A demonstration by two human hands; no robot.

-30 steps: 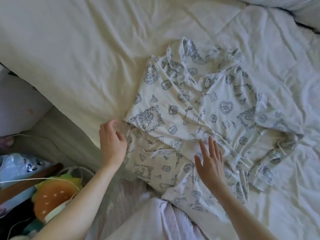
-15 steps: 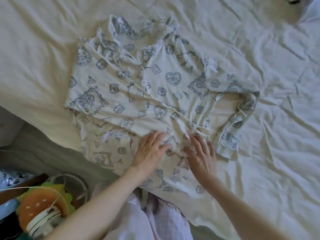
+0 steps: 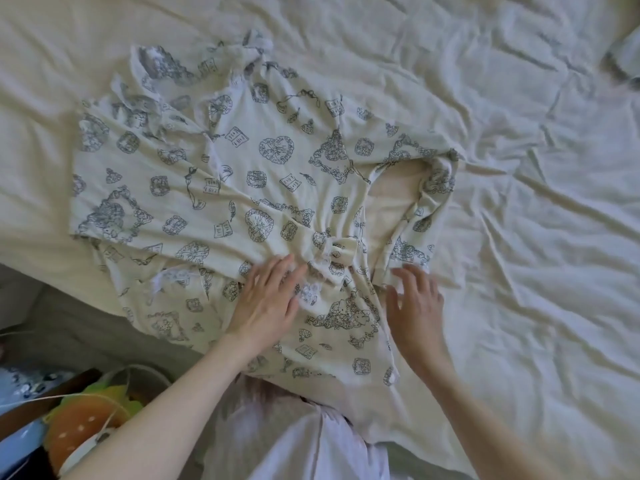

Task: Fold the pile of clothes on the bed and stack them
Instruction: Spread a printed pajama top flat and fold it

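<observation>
Head view, left hand [image 3: 268, 299] and right hand [image 3: 414, 301] flat, fingers straight, on printed garment [image 3: 263, 174]

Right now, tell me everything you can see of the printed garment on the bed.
The garment is cream, soft-looking fabric printed with grey-blue hearts, books and framed figures. It lies spread but wrinkled on the bed, its near part hanging over the edge towards the person. An opening at its right side shows the plain inside. The far left corner is bunched. The left hand lies flat on it; the right hand touches it near the opening.
</observation>
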